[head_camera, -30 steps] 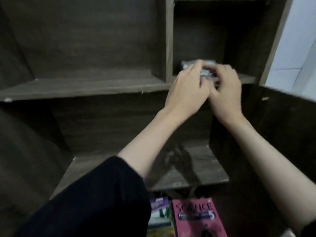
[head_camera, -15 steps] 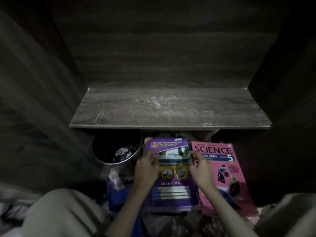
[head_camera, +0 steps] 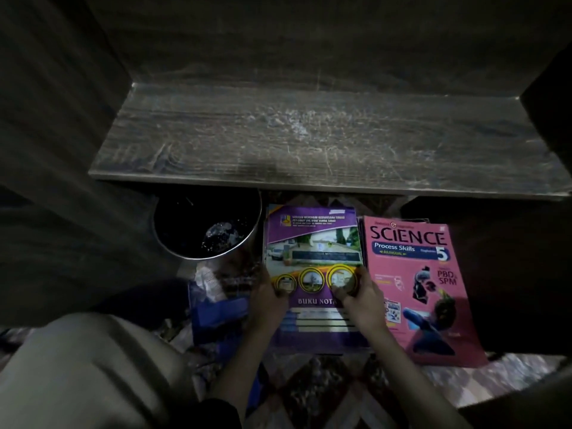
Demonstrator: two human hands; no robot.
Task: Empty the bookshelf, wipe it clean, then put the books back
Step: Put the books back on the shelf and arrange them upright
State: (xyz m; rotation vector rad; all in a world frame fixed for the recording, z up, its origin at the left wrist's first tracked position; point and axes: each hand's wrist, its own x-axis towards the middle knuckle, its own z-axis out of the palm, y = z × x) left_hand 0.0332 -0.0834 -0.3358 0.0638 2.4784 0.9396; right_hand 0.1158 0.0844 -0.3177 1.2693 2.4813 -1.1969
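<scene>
A dark wooden shelf board [head_camera: 309, 140] spans the view, bare and scuffed with pale dust marks. Below it on the floor lies a stack topped by a purple notebook [head_camera: 312, 239] marked "BUKU NOTA". My left hand [head_camera: 269, 300] grips its left edge. My right hand [head_camera: 362, 297] holds its right side, fingers over the cover. Beside it on the right lies a pink "SCIENCE Process Skills 5" book [head_camera: 424, 292], untouched.
A round black bin [head_camera: 204, 230] with crumpled rubbish stands under the shelf at the left. A blue object [head_camera: 216, 311] with plastic wrapping lies left of the notebook. My light-trousered knee [head_camera: 93, 366] fills the lower left. A patterned rug [head_camera: 325, 388] covers the floor.
The view dropped from the upper compartment, where both hands held a small packet, down to the floor. Both hands now grip the purple notebook, slightly lower on it than half a second ago.
</scene>
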